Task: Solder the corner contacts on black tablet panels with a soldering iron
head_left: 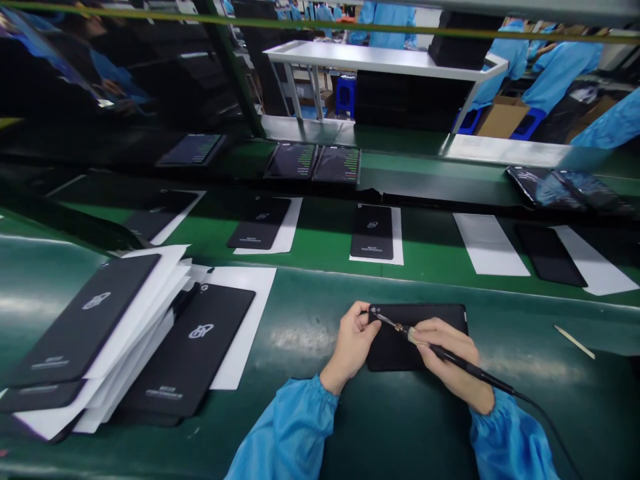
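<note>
A black tablet (400, 343) lies flat on the green bench in front of me, its long side running left to right. My left hand (354, 341) pinches its upper left corner between thumb and fingers. My right hand (447, 357) grips a soldering iron (455, 361) like a pen, and its cord trails off to the lower right. The iron's metal tip points at the small camera area in the corner beside my left fingertips. Whether the tip touches the tablet I cannot tell. My right hand covers part of the tablet's right half.
On the left, black tablets (87, 313) are stacked with white sheets (245, 333) between them. A thin pale stick (574, 341) lies to the right. Beyond the bench edge, a green belt (320, 233) carries more tablets and papers. Lit screens (337, 165) stand further back. Blue-clad people work behind.
</note>
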`<move>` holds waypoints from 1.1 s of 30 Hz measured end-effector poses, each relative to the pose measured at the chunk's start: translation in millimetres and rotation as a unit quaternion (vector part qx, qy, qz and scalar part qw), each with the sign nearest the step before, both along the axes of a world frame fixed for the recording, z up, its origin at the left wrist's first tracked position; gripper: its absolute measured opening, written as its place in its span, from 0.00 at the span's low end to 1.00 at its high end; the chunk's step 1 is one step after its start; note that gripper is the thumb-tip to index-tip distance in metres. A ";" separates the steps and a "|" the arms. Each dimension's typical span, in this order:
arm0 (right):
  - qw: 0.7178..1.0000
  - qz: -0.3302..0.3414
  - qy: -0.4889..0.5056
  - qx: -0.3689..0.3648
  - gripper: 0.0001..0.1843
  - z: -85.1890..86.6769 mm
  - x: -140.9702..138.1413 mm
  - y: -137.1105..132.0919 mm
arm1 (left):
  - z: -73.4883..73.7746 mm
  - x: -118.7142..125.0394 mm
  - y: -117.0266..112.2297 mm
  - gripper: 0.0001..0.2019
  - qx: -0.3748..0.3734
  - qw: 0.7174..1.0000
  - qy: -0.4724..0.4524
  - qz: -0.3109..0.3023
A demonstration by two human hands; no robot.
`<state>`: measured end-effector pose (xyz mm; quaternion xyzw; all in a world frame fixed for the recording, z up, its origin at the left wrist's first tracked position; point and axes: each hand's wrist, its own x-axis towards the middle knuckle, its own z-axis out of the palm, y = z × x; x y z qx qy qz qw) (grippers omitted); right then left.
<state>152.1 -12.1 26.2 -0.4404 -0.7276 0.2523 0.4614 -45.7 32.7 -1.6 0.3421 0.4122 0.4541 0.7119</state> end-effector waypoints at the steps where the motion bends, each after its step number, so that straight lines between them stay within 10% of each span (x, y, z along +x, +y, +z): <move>1: 1.000 0.003 0.000 -0.004 0.12 0.4 0.3 0.0 | 0.0 -0.2 -0.1 0.14 -0.001 1.000 0.000 -0.001; 33: 1.000 -0.013 0.013 -0.005 0.07 18.2 4.9 11.4 | -4.7 0.5 -0.3 0.13 0.005 1.000 -0.013 -0.007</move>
